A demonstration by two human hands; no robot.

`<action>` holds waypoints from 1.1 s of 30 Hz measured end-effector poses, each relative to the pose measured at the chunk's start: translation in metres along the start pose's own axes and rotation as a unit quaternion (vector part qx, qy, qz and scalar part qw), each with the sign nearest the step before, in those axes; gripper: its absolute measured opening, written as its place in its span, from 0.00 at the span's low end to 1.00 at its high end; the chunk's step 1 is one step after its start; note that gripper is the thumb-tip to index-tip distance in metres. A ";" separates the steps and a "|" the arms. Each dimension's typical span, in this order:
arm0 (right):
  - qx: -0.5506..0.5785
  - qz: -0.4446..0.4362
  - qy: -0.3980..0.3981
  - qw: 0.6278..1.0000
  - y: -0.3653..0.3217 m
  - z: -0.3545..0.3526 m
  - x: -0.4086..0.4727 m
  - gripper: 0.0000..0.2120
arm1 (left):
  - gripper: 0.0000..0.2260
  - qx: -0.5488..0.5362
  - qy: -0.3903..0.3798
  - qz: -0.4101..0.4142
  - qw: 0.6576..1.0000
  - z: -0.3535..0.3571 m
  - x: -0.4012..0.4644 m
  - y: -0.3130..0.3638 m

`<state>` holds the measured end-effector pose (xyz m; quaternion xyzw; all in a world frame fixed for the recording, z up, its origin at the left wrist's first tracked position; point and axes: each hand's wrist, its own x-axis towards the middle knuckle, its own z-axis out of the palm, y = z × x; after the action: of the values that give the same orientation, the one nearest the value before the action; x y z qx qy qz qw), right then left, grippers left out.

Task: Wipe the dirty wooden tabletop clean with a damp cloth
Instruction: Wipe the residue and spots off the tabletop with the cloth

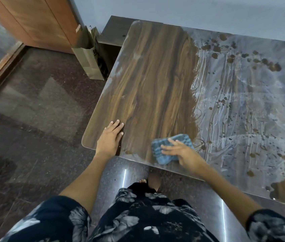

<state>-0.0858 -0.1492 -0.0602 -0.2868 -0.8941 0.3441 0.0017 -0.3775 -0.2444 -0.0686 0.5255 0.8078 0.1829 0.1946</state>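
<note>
The wooden tabletop fills the middle and right of the view. Its left part shows clean brown grain; its right part is covered with pale grey smears and brown spots. A blue checked cloth lies at the near edge, where clean and dirty wood meet. My right hand presses flat on the cloth with fingers spread. My left hand rests flat on the table's near left corner, fingers straight.
A brown paper bag leans by the table's far left corner, beside a dark low shelf. A wooden cabinet stands at the back left. Dark polished stone floor lies to the left and below.
</note>
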 end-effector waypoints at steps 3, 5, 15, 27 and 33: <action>0.034 0.081 0.093 0.992 -0.016 0.000 0.039 0.32 | 0.15 -0.068 0.031 -0.037 0.997 -0.001 -0.003 0.001; 0.026 0.120 0.124 0.985 -0.044 0.015 0.069 0.35 | 0.14 -0.085 0.037 -0.045 0.995 -0.007 -0.002 0.000; 0.008 -0.036 -0.007 0.999 -0.104 0.068 0.060 0.33 | 0.12 -0.037 0.035 -0.055 0.997 -0.018 -0.001 -0.001; 0.022 0.190 0.178 0.965 -0.044 0.015 0.032 0.27 | 0.15 0.039 -0.042 0.032 0.998 0.008 -0.014 0.031; 0.034 0.058 0.081 0.994 -0.083 0.060 0.015 0.35 | 0.16 -0.033 0.009 0.012 0.999 0.016 -0.016 0.029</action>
<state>-0.1528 -0.2282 -0.0572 -0.3654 -0.8605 0.3492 0.0640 -0.3408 -0.2462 -0.0655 0.5264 0.7968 0.2167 0.2028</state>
